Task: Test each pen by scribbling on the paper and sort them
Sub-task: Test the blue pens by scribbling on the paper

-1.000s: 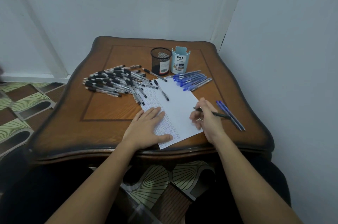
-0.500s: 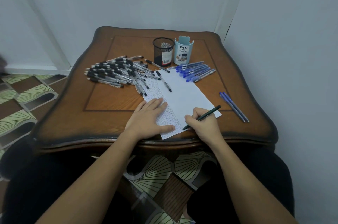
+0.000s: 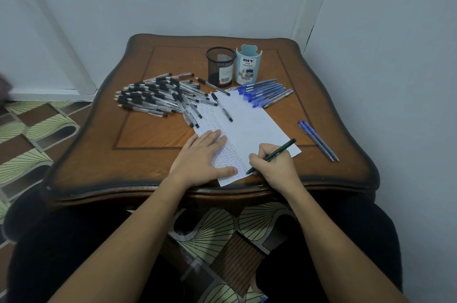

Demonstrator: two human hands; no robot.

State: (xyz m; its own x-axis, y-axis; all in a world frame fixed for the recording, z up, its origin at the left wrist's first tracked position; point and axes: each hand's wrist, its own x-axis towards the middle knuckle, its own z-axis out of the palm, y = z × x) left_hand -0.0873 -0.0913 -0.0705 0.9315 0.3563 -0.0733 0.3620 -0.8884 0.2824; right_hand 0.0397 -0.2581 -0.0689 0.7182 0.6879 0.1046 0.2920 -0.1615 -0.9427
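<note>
Dark pen (image 3: pixel 272 156) in right hand (image 3: pixel 277 166), tip on paper (image 3: pixel 254 129)

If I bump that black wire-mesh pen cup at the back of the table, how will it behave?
The black wire-mesh pen cup looks empty through its mesh, so it is probably light and slides easily. It stands upright and taller than wide, so a high push may tip it. Its round wall would then likely roll.

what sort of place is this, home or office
Most likely a corner of a home, not an office: a carved wooden table between plain walls, patterned floor tiles, and a mesh pen cup.
</note>
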